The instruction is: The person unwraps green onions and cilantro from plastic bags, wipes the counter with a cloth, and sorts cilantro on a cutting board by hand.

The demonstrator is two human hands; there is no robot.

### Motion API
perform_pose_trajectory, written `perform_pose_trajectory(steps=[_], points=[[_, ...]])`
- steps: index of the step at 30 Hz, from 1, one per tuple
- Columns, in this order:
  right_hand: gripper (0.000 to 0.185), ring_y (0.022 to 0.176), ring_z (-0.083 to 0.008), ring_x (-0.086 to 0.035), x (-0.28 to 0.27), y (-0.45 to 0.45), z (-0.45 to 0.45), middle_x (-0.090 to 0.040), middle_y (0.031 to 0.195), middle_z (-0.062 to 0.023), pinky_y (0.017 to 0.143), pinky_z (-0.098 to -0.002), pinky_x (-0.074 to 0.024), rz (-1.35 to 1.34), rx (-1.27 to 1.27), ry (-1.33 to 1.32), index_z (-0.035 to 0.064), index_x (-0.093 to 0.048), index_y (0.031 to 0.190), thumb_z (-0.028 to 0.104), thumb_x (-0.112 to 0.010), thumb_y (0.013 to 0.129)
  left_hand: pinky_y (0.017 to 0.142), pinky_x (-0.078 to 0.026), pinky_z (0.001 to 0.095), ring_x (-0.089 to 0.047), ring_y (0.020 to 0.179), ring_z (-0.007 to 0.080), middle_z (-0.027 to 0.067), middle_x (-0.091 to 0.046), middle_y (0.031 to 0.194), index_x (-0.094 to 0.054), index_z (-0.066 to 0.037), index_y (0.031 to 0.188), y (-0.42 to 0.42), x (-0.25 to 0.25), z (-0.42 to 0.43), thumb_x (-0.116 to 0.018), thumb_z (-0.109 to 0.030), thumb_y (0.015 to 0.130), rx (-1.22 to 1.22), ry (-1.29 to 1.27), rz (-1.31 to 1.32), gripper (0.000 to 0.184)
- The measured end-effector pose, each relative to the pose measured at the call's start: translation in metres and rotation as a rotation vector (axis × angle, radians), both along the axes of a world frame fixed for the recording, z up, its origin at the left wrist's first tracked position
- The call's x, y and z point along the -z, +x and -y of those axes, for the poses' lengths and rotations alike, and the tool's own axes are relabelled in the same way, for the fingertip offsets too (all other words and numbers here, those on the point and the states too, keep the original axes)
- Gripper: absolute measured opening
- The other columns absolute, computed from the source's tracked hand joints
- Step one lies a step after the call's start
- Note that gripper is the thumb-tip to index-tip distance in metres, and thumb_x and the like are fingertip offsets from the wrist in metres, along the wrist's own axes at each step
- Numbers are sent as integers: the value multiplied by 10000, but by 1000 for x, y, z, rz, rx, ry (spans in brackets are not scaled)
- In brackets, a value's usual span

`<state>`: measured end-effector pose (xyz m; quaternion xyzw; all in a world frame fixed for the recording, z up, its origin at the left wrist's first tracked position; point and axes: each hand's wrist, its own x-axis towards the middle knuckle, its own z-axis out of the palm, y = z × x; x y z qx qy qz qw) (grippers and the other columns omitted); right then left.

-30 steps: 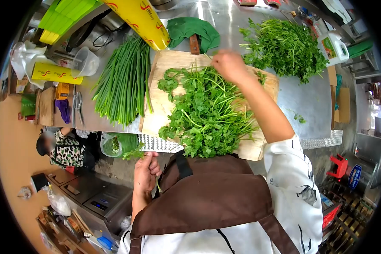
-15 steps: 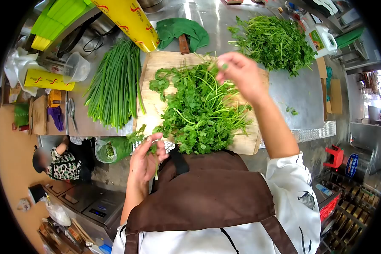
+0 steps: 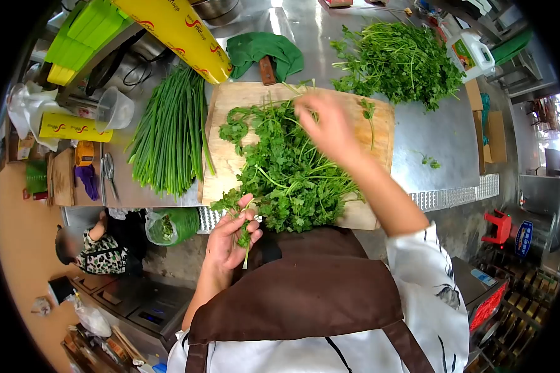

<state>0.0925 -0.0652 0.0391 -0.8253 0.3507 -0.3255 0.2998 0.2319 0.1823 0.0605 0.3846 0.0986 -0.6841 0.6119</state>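
Observation:
A heap of cilantro [image 3: 292,177] covers much of the wooden cutting board [image 3: 227,165]. At the heap's lower left, in front of my apron, my left hand [image 3: 230,239] is closed round a small cilantro sprig. Over the top of the heap is my right hand [image 3: 322,121], blurred by motion, its fingers pointing down at the stems; whether it holds anything cannot be made out. A loose sprig [image 3: 368,115] lies on the board's right part. Left of the board lie long green stalks [image 3: 171,133], and a second cilantro bunch [image 3: 404,65] rests at the upper right.
Behind the board are a green cloth [image 3: 264,53], a brown handle [image 3: 267,70] and a yellow roll [image 3: 180,37]. Scissors [image 3: 109,174] lie at the left. A green bag [image 3: 179,225] hangs near the counter edge. Another person [image 3: 102,252] is at the lower left.
My left hand has moved right and closer to the heap with its sprig. My right hand went right, then back left over the stems. A loose sprig now shows on the board's right.

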Motion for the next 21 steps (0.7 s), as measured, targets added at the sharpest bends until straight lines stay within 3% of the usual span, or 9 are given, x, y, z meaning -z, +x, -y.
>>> perform_pose_trajectory(steps=[3,7,10,12,14,15,17,20,21], points=[[305,1098,-282,-455,23,25,63,-575,1069,-129,953,-472,-310,-553,187,-314,48,-638,970,286,-637,780,639,-397,286,-453,671,130,17,-495,829,-373,-16,1292,-2,-2,-3,-490,-84,883,-39,-19,-30,431],[309,1112,-290,-442,60,50,100,-583,1048,-130,966,-522,-271,-904,78,-239,48,-645,977,264,-653,756,622,-374,269,-438,653,115,5,-464,779,-435,-12,1209,4,-11,-12,-514,-151,884,-123,-72,-25,362],[259,1051,-249,-485,46,39,106,-587,1029,-112,956,-438,-320,-761,160,-158,45,-659,962,218,-641,769,652,-434,278,-474,682,128,22,-506,826,-497,-52,1091,13,-18,-16,-538,-107,869,-216,-83,19,233],[208,820,-166,-573,22,20,103,-637,896,-70,793,-338,-446,135,60,318,60,-683,904,227,-632,791,741,-482,309,-526,757,143,43,-546,903,-504,-53,1080,21,-13,-17,-533,-62,862,-243,-86,114,221],[193,734,-134,-559,-6,11,86,-637,828,-58,707,-295,-450,136,38,270,61,-686,889,218,-633,790,902,-468,363,-555,1019,215,126,-533,1163,-495,-38,1114,31,-5,-20,-501,-41,873,-254,-117,121,241],[178,647,-103,-546,-23,6,74,-636,759,-45,621,-251,-455,151,20,219,63,-689,875,209,-634,789,927,-447,367,-537,1057,228,134,-522,1187,-493,-36,1121,29,-11,-10,-490,-40,878,-268,-116,146,244],[172,667,-82,-532,-63,5,38,-625,750,-19,601,-239,-443,100,-154,467,46,-679,876,187,-624,794,953,-426,370,-518,1094,241,142,-510,1211,-490,-35,1129,20,-28,13,-478,-40,883,-282,-107,178,247],[105,584,-77,-520,-64,22,-37,-601,746,5,548,-216,-436,269,-331,628,54,-659,850,138,-599,829,1010,-363,387,-485,1134,237,132,-513,1212,-493,-37,1129,8,-34,35,-459,-50,892,-248,-171,258,240],[85,612,-107,-561,-51,32,-56,-592,760,-12,554,-247,-462,215,-337,174,51,-648,845,111,-592,822,1010,-355,383,-479,1137,227,125,-509,1214,-481,-40,1156,5,-28,38,-461,-60,892,-209,-249,249,266]])
